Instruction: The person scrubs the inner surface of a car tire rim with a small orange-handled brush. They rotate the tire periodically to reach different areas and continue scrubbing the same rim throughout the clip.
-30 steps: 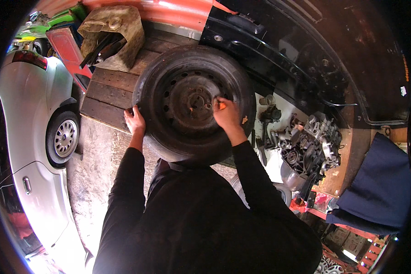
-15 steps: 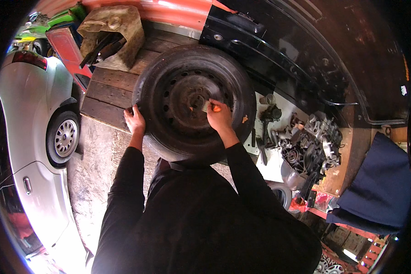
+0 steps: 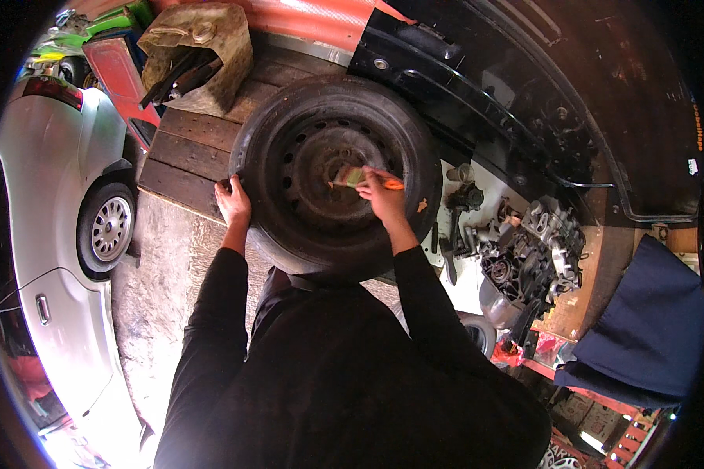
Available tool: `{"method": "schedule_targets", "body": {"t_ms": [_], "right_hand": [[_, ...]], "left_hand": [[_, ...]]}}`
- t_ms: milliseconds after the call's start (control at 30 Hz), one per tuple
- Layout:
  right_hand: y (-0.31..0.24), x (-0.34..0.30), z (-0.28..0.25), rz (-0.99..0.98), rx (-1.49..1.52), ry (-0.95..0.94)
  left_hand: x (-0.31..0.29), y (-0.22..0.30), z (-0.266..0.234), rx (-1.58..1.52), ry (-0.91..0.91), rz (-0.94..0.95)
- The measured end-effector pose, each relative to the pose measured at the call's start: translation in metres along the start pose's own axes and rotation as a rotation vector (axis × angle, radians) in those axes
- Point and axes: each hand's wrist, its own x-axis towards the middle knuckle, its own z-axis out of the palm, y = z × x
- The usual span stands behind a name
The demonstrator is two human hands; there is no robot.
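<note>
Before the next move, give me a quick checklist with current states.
1. Left hand on the tyre: ok, at its left side.
2. Brush in the right hand: ok, gripped, orange handle end showing.
3. Bristles touching the wheel: cannot tell; they blur over the area by the centre hole.
4. Wheel face free of grime: not ok, looks dull and brownish.
5. Wheel fully supported by the wooden boards: cannot tell, the tyre hides what lies under it.
6. Right hand apart from the metal engine parts: ok, those sit off to the right.
</note>
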Motion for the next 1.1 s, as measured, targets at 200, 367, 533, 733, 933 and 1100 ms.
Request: {"method": "schedule_targets", "body": {"t_ms": [200, 367, 533, 733, 933, 1100], "right_hand": [[-0.025, -0.017, -0.002, -0.369, -0.733, -0.038], [-0.035, -0.021, 0.021, -0.544, -0.874, -0.393], [-0.067, -0.019, 0.025, -0.634, -0.806, -0.291], [-0.045, -0.023, 0.033, -0.558, -1.055, -0.424], [-0.055, -0.023, 0.025, -0.748, -0.886, -0.419], [-0.031, -0.022, 0.026, -0.726, -0.922, -0.524]], "left_hand": [[0.0, 0.0, -0.006, -0.007, -0.059, -0.046], [0.002, -0.002, -0.007, 0.011, -0.048, -0.031], [-0.001, 0.003, -0.007, 0.008, -0.05, -0.058], [-0.001, 0.005, -0.006, -0.006, -0.048, -0.061], [-0.003, 0.003, -0.004, 0.006, -0.006, -0.057], [-0.001, -0.003, 0.002, 0.005, -0.052, -0.024]]}}
